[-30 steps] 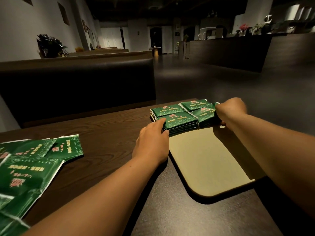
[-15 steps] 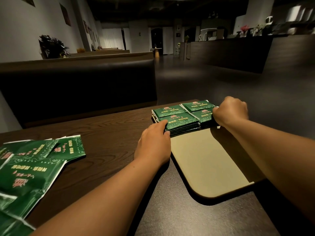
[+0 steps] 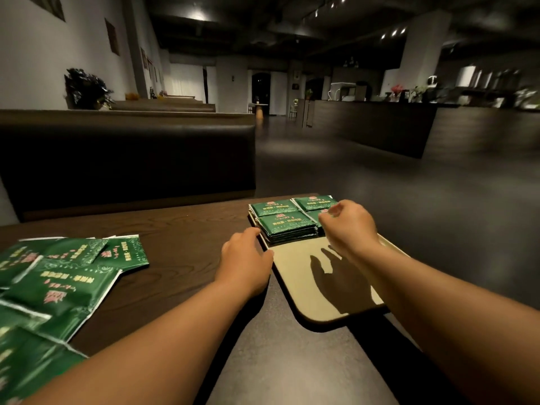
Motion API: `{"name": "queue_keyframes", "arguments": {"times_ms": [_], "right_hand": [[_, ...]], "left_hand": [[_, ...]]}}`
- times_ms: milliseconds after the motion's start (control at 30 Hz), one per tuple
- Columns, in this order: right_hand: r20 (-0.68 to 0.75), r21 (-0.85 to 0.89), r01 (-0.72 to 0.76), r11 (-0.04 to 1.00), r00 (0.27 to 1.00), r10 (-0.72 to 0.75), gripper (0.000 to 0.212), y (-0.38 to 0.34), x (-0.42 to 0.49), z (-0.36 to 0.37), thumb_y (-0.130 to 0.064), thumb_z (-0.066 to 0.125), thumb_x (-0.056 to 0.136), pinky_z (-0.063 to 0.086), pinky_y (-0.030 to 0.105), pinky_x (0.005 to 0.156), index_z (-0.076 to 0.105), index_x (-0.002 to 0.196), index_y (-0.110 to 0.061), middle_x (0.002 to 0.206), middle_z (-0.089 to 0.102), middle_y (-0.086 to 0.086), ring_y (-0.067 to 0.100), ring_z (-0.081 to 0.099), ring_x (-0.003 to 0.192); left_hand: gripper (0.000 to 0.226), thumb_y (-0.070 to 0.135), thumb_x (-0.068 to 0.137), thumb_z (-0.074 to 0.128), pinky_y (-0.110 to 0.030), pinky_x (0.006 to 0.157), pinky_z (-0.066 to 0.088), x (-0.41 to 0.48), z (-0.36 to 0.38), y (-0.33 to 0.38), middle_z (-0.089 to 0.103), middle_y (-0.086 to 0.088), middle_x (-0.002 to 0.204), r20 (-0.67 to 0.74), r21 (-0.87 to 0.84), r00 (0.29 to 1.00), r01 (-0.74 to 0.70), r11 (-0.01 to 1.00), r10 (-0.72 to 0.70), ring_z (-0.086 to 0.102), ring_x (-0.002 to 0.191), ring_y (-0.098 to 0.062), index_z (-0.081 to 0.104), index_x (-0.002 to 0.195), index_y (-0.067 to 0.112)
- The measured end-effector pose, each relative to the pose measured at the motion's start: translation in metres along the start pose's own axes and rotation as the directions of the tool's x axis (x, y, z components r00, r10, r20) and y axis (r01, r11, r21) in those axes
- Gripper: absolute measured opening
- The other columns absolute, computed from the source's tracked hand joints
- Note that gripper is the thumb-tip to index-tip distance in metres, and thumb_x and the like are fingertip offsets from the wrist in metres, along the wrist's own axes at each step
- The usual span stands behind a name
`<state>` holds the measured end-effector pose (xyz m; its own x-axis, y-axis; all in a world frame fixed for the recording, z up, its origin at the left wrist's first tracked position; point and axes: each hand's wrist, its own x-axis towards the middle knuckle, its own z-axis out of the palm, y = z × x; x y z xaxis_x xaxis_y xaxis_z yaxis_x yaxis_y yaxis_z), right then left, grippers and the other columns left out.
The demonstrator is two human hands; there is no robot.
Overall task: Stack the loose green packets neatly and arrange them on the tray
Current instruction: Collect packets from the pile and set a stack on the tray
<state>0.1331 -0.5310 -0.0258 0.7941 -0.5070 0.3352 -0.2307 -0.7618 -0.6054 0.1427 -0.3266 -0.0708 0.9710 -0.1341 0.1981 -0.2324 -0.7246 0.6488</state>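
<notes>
Green packets (image 3: 285, 226) stand in neat stacks, two by two, at the far end of a beige tray (image 3: 295, 276) on the dark wooden table (image 3: 187, 229). My left hand (image 3: 245, 255) rests at the tray's left rim, its fingertips beside the near-left stack. My right hand (image 3: 347, 226) hovers above the near-right stack with loosely bent fingers, holds nothing, and casts a spread-finger shadow on the bare tray. It hides most of that stack. Several loose green packets (image 3: 67, 276) lie overlapping at the table's left.
A dark padded bench back (image 3: 125, 159) runs behind the table. The table's right edge lies just past the tray, with dim floor (image 3: 380, 185) beyond. A long counter (image 3: 380, 127) stands far right.
My right hand has let go of the right-hand stacks, lifted and drawn back over the tray. My left hand slid back a little along the tray's left rim.
</notes>
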Motion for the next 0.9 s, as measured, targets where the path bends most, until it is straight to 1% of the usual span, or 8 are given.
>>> {"name": "queue_keyframes", "arguments": {"times_ms": [200, 300, 467, 567, 667, 733, 800, 900], "right_hand": [[0.171, 0.308, -0.004, 0.951, 0.984, -0.051, 0.011, -0.051, -0.076, -0.022, -0.032, 0.068, 0.098, 0.057, 0.041, 0.087, 0.069, 0.097, -0.021, 0.098, 0.072, 0.001, 0.018, 0.066, 0.093], [0.264, 0.4, 0.006, 0.916, 0.957, -0.121, 0.013, -0.085, -0.123, -0.018, -0.032, 0.07, 0.098, 0.055, 0.036, 0.083, 0.071, 0.102, -0.019, 0.098, 0.072, 0.0, 0.015, 0.066, 0.093], [0.396, 0.421, 0.073, 0.904, 0.882, -0.256, 0.018, -0.138, -0.187, 0.006, -0.037, 0.071, 0.096, 0.056, 0.035, 0.083, 0.072, 0.104, -0.02, 0.097, 0.072, -0.001, 0.014, 0.066, 0.093], [0.488, 0.404, 0.116, 0.907, 0.812, -0.321, 0.019, -0.162, -0.216, 0.025, -0.038, 0.072, 0.096, 0.05, 0.028, 0.07, 0.072, 0.105, -0.022, 0.096, 0.072, -0.004, 0.01, 0.066, 0.089], [0.548, 0.382, 0.175, 0.908, 0.748, -0.375, 0.019, -0.18, -0.236, 0.04, -0.037, 0.072, 0.096, 0.048, 0.024, 0.063, 0.072, 0.107, -0.021, 0.098, 0.071, -0.004, 0.008, 0.065, 0.088], [0.564, 0.376, 0.195, 0.906, 0.727, -0.391, 0.018, -0.19, -0.246, 0.049, -0.037, 0.072, 0.096, 0.054, 0.028, 0.067, 0.072, 0.103, -0.021, 0.097, 0.073, -0.002, 0.01, 0.068, 0.086], [0.583, 0.361, 0.22, 0.906, 0.706, -0.403, 0.017, -0.199, -0.251, 0.058, -0.037, 0.073, 0.095, 0.059, 0.034, 0.078, 0.071, 0.1, -0.021, 0.097, 0.073, -0.001, 0.013, 0.069, 0.088], [0.631, 0.33, 0.246, 0.911, 0.66, -0.407, 0.026, -0.202, -0.253, 0.067, -0.037, 0.076, 0.092, 0.056, 0.029, 0.078, 0.068, 0.111, -0.021, 0.106, 0.073, -0.003, 0.011, 0.068, 0.093]], "left_hand": [[0.05, 0.039, 0.096, 0.067, -0.04, 0.105, 0.049, -0.057, -0.074, -0.015, 0.056, 0.004, 0.14, 0.002, -0.051, 0.999, 0.034, 0.998, -0.034, 0.054, 0.126, -0.018, 0.051, 0.144, 0.032], [0.043, 0.042, 0.096, 0.067, -0.034, 0.104, 0.047, -0.1, -0.126, -0.045, 0.059, 0.006, 0.137, -0.062, 0.011, 0.998, 0.027, 1.0, -0.026, 0.055, 0.126, -0.015, 0.058, 0.136, 0.031], [0.039, 0.039, 0.091, 0.073, -0.033, 0.104, 0.044, -0.167, -0.203, -0.113, 0.062, 0.0, 0.131, -0.166, 0.179, 0.985, 0.084, 0.98, -0.054, 0.057, 0.126, -0.022, 0.065, 0.128, 0.028], [0.047, 0.048, 0.09, 0.071, -0.038, 0.11, 0.038, -0.199, -0.231, -0.153, 0.056, -0.001, 0.136, -0.197, 0.31, 0.972, 0.186, 0.932, -0.129, 0.046, 0.134, -0.027, 0.061, 0.132, 0.031], [0.061, 0.063, 0.089, 0.065, -0.041, 0.114, 0.034, -0.226, -0.246, -0.177, 0.048, 0.001, 0.142, -0.185, 0.342, 0.962, 0.253, 0.905, -0.199, 0.034, 0.139, -0.026, 0.053, 0.141, 0.032], [0.077, 0.076, 0.084, 0.059, -0.043, 0.115, 0.033, -0.238, -0.247, -0.185, 0.044, 0.002, 0.144, -0.147, 0.381, 0.961, 0.273, 0.883, -0.234, 0.03, 0.14, -0.025, 0.044, 0.147, 0.035], [0.089, 0.084, 0.08, 0.054, -0.045, 0.115, 0.029, -0.242, -0.246, -0.189, 0.04, 0.002, 0.148, -0.106, 0.443, 0.962, 0.274, 0.854, -0.253, 0.028, 0.141, -0.026, 0.033, 0.153, 0.038], [0.095, 0.081, 0.079, 0.061, -0.048, 0.118, 0.024, -0.234, -0.243, -0.183, 0.036, 0.003, 0.155, -0.071, 0.421, 0.965, 0.259, 0.87, -0.253, 0.026, 0.146, -0.026, 0.024, 0.157, 0.04]]}}
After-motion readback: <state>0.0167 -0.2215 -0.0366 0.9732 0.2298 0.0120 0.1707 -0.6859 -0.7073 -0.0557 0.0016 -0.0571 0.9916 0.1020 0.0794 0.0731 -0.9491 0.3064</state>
